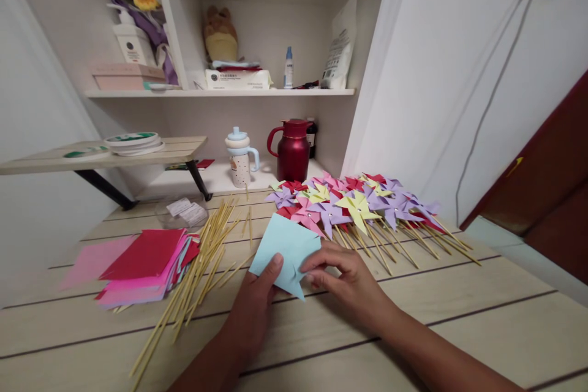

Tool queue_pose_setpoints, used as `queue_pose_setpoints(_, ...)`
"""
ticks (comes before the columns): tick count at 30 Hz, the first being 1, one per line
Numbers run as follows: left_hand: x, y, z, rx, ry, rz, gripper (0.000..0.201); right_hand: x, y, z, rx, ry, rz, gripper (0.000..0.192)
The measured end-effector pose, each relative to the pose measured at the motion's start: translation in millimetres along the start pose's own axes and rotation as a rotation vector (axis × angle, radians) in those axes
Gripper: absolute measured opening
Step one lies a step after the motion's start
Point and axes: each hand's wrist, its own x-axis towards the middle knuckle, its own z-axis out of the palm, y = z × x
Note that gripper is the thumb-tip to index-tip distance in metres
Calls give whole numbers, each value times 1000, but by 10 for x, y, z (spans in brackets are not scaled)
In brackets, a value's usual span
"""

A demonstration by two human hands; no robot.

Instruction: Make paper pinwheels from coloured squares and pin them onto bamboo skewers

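While pinned at lower centre of frame, light blue paper square (287, 251) lies flat on wooden table (459, 312). Left hand (255, 309) thumb pressed on near edge, steadying; right hand (346, 278) fingertips together, pinching a cut corner, likely for folding. Thin, matte, crisp-edged. Left of centre: stacked pink and red paper sheets (142, 266), pale bamboo sticks (197, 269). Right of centre: finished pinwheels (353, 205), pointed, fanned.

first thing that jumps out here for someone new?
The light blue paper square at centre, pinched between the left hand and right hand over the wooden table. Behind it to the right lies a heap of coloured paper pinwheels; to the left, loose wooden sticks beside a stack of coloured paper.
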Motion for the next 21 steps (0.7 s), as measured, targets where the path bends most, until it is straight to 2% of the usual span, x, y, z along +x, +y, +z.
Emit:
queue_pose_setpoints(4,10,-19,-14,12,-31,-26,31,-1,7,34,146,-10,175,12)
queue_pose_setpoints(7,7,-45,-24,53,-63,-34,32,1,18,36,200,-18,252,14)
queue_pose_setpoints(11,-5,-71,-15,99,-98,-46,39,0,12,20,204,-2,264,15)
queue_pose_setpoints(18,-27,-125,3,131,-72,-59,45,-19,19,21,181,-39,259,20)
queue_pose_setpoints(21,-34,-126,11,132,-57,-59,46,-20,56,27,191,-16,261,20)
